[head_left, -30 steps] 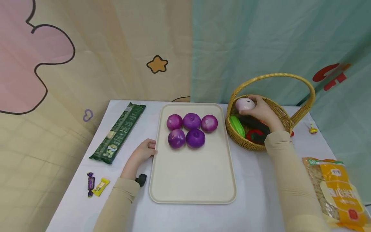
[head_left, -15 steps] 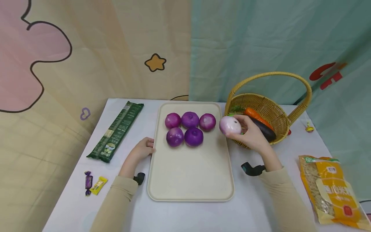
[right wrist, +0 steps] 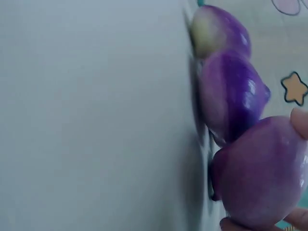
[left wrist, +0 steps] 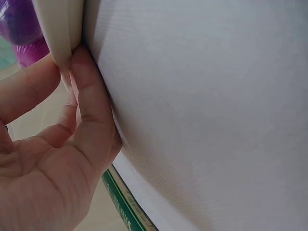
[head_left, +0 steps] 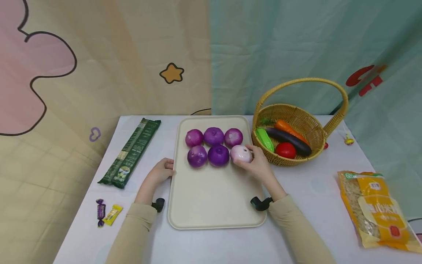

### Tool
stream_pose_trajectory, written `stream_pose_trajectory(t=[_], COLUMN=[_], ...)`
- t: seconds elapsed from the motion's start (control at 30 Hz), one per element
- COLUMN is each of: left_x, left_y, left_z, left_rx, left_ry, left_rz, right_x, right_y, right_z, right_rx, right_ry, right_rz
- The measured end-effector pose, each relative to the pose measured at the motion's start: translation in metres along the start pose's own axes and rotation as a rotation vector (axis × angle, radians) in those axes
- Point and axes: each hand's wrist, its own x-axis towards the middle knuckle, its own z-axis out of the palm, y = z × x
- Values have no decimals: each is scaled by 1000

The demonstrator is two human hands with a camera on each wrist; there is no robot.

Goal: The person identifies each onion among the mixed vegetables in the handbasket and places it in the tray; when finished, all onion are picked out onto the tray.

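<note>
My right hand (head_left: 258, 164) grips a pale pink-purple onion (head_left: 241, 153) over the tray, at the right end of the front row. In the right wrist view this onion (right wrist: 262, 175) fills the lower right, fingers at its sides. Several purple onions, among them a dark one (head_left: 218, 155), sit in two rows on the cream tray (head_left: 215, 198). At the tray's left edge is my left hand (head_left: 160, 171). The left wrist view has its thumb and fingers pinching the tray's rim (left wrist: 65, 29) from both sides.
A wicker basket (head_left: 275, 159) at right holds an eggplant (head_left: 290, 140), a carrot (head_left: 287, 128), a tomato (head_left: 285, 150) and a green vegetable (head_left: 265, 139). A green packet (head_left: 132, 154) and two candies (head_left: 113, 215) lie left. A yellow grain bag (head_left: 376, 209) lies right.
My right hand has lifted the pale onion out of the basket and carried it left onto the tray, beside the dark purple one. The left hand stays at the tray's edge.
</note>
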Motion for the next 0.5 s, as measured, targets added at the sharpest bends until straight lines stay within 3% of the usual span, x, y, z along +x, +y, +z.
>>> stream_pose_trajectory(t=[0.2,0.5], left_x=[1,1], left_y=[-2,-1], left_z=[0,0], left_rx=[-3,-3], left_ry=[9,11], left_rz=[8,2], right_x=[5,13], right_y=[1,4], right_z=[11,8], right_rx=[-61,-110], right_ry=[-19,-88], right_rz=[21,33])
